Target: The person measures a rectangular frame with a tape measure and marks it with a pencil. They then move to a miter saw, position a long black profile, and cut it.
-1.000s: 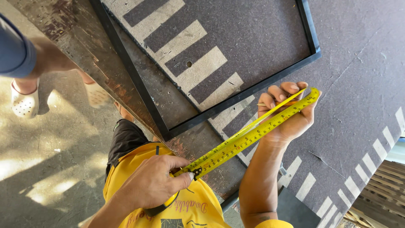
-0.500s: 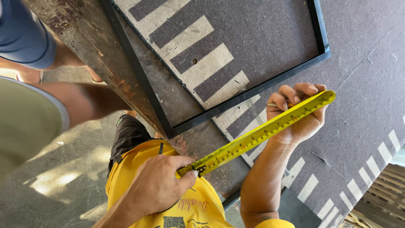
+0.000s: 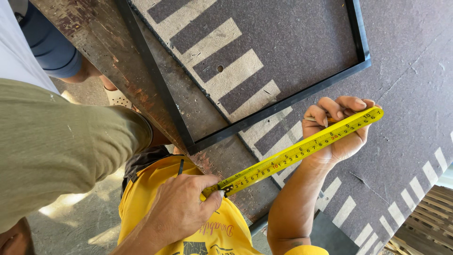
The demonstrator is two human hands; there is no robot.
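1. The tape point(image 3: 292, 153) is a yellow measuring blade pulled out straight between the two hands. Its long axis runs on a slant, low at the person's body and rising toward the far right, across the edge of the board point(image 3: 406, 71).

2. Left hand point(image 3: 181, 208): its grip is closed on the near end of the tape, thumb and fingers pinched where the blade leaves the case. The case itself is hidden inside the fist. This end sits off the board, above the yellow shirt point(image 3: 222, 231).

3. Right hand point(image 3: 337, 130): its grip is closed on the far end of the tape, fingers curled over the blade and pressing it toward the board. A thin stick, perhaps a pencil, seems to lie under the fingers; too little shows to be sure.

4. From the left hand the tape leads up and right; from the right hand it leads down and left. The right hand is the one nearer the frame point(image 3: 278, 106).

5. Relative to the frame, a black angled border lying on the board, the tape lies just outside its near corner, apart from it and roughly parallel to its lower bar.

6. Pale stripes point(image 3: 226, 61) cross the board inside the frame; more stripes lie below the right hand.

7. Another person's olive sleeve point(image 3: 61, 141) fills the left side, well apart from the tape.
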